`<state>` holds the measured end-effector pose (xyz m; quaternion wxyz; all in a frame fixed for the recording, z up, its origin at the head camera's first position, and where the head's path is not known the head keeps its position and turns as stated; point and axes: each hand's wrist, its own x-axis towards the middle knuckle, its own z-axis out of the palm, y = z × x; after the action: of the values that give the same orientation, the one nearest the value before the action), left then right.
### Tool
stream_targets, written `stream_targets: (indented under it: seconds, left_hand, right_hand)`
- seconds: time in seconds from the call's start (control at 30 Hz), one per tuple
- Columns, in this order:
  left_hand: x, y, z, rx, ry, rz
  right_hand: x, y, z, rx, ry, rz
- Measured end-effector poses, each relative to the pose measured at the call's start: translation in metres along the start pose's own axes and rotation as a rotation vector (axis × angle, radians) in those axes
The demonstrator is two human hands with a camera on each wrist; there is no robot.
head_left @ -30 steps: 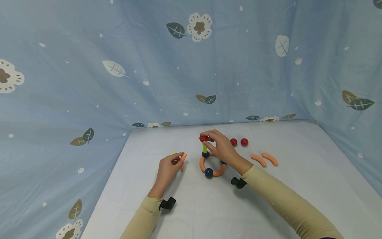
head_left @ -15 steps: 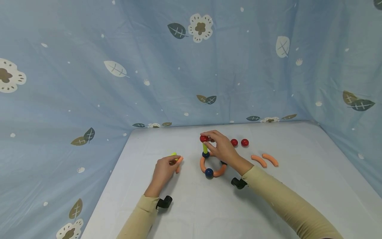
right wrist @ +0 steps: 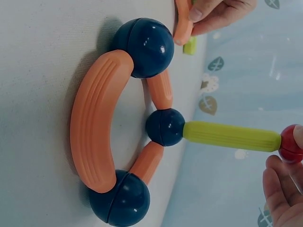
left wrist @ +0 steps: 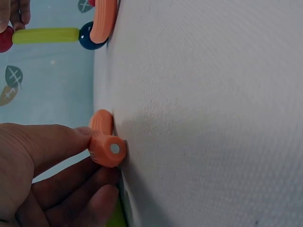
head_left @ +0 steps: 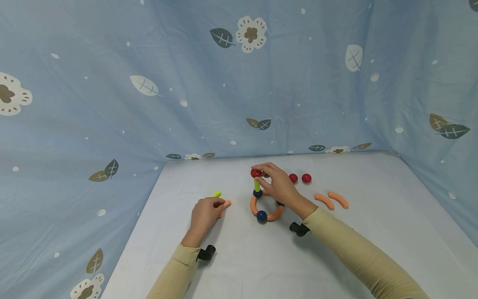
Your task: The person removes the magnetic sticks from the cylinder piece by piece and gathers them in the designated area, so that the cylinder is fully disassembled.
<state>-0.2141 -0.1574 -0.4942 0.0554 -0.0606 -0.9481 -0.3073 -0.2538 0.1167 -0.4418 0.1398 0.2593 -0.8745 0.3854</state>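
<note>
My right hand [head_left: 278,182] grips a red ball [right wrist: 291,144] at the top of an upright yellow-green magnetic rod [right wrist: 232,136]. The rod's foot meets a blue ball [right wrist: 164,126] on a ring of orange curved rods [right wrist: 97,123] and blue balls, which lies on the table. To the left of that ring, my left hand [head_left: 204,214] pinches an orange curved rod [left wrist: 109,150] low at the tabletop, thumb on one side and fingers behind. One end of it shows a round silvery magnet in the left wrist view. Just beyond the left fingers lies a yellow-green rod [head_left: 217,194].
Two red balls [head_left: 306,178] sit behind and right of the ring. Further right lie two orange curved rods [head_left: 337,199] side by side. The white table [head_left: 257,265] ends at a blue patterned curtain [head_left: 209,104] at the back and sides.
My left hand has shifted left and slightly nearer, and the orange curved rod in it has tipped lower. More of the yellow-green rod shows beyond it. The right hand stays on the red ball.
</note>
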Motion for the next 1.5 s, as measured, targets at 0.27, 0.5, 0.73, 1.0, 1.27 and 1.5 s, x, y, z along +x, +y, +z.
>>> stream_targets:
  seconds: [0.27,0.5,0.73,1.0,1.27,1.5]
  left_hand:
    - [-0.001,0.001,0.0,0.051,0.008,0.0]
    - [-0.002,0.0,0.0,0.058,0.035,-0.002]
    - [-0.001,0.006,-0.001,0.019,0.059,-0.013]
    - [0.007,0.018,0.006,0.043,0.141,0.068]
    - [0.022,0.036,0.016,-0.07,0.144,0.109]
    - [0.032,0.054,0.024,-0.219,0.109,0.139]
  right_hand:
    - [0.0,0.001,0.001,-0.007,0.008,-0.001]
    - [0.0,0.001,0.001,-0.002,0.009,0.003]
    - [0.0,0.001,0.001,0.002,0.0,0.011]
    - [-0.001,0.001,0.002,0.015,0.008,0.018]
    - [-0.001,-0.001,0.001,0.017,0.012,0.018]
    - [-0.001,0.0,0.0,0.004,0.002,0.021]
